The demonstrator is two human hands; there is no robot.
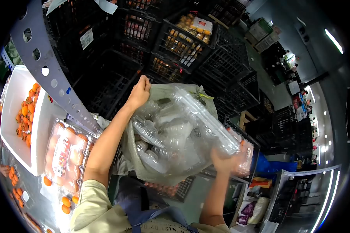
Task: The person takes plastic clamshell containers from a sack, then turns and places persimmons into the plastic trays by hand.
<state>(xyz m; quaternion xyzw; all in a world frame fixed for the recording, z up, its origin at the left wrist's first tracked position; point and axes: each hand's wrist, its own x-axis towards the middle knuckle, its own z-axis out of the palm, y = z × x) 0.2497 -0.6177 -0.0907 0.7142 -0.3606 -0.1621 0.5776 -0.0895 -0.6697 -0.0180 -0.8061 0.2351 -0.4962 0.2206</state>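
A large pale sack (pixel 134 155) stands open in front of me, filled with clear plastic containers (pixel 175 132). My left hand (pixel 140 92) is closed on the sack's upper left rim. On the right, my right hand (pixel 224 161), blurred by motion, grips the lower end of a long stack of nested clear trays (pixel 208 120), which slants across the sack's mouth. Just beyond that hand is a clear pack of orange fruit (pixel 244 157), partly blurred.
At the left, a white box (pixel 37 128) of orange fruit and a labelled fruit pack (pixel 64 155) rest on a metal table (pixel 39 190). A perforated metal post (pixel 54 73) rises beside them. Black crates (pixel 159 46) are stacked ahead. People (pixel 289 60) are far right.
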